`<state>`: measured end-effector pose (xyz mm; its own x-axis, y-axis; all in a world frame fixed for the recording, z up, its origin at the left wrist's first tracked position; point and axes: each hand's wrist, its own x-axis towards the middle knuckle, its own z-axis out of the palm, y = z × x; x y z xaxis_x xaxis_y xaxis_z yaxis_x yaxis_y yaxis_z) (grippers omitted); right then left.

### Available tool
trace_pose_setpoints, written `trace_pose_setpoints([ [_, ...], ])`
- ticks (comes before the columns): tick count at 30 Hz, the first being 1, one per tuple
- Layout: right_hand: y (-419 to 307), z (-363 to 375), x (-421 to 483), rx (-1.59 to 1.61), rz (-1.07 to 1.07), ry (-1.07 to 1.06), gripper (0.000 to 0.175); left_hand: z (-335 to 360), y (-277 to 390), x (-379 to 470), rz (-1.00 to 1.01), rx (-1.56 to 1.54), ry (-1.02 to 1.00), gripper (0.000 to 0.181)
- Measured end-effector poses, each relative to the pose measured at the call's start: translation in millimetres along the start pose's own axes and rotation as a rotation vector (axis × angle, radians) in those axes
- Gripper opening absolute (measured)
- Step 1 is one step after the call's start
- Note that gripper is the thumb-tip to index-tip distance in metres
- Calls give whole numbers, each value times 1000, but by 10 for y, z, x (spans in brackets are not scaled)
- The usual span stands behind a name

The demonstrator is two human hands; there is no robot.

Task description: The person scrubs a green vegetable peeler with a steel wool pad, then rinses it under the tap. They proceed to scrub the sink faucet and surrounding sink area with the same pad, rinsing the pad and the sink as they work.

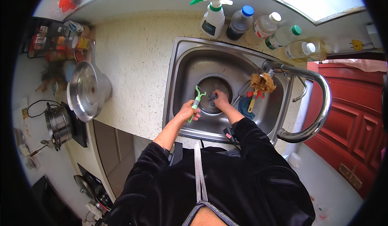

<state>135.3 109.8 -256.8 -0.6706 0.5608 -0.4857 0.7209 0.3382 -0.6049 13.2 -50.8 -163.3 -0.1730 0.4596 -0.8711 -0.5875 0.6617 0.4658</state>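
My left hand (188,111) grips a green and grey handled tool with a forked head, apparently a Y-shaped peeler (197,98). Its head points away from me, over the left edge of a round metal bowl or drain well (214,81) in the stainless steel sink (197,59). Inside that round rim, my right hand (221,100) pinches a dark grey wiry scrubber (212,97), probably steel wool. The fingertips are partly hidden. Tool and scrubber are a short gap apart.
A brown fibre scourer (263,83), a yellow-handled tool (252,103) and a blue cloth (246,107) are at the sink's right. The curved faucet (326,104) arches beyond. Behind stand a spray bottle (213,21) and several plastic bottles. Leftward is a metal basin (86,91).
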Motion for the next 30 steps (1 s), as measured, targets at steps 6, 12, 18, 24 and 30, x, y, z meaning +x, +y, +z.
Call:
trace_pose_setpoints([
  [6,-435,-331,-244,194,-670,-8,33,42,9,91,31,48,-46,26],
  [12,-169,-196,-8,-145,-282,256,31,-54,-73,58,-2,-27,-119,29],
  [18,-33,-128,72,-92,88,-158,34,-84,-165,204,-80,-452,-28,44],
  [24,-422,-340,-264,249,-719,-275,33,15,-199,347,-122,-357,44,37],
  [30,-144,-234,2,-305,-85,72,32,-12,-183,261,-56,-199,6,18],
])
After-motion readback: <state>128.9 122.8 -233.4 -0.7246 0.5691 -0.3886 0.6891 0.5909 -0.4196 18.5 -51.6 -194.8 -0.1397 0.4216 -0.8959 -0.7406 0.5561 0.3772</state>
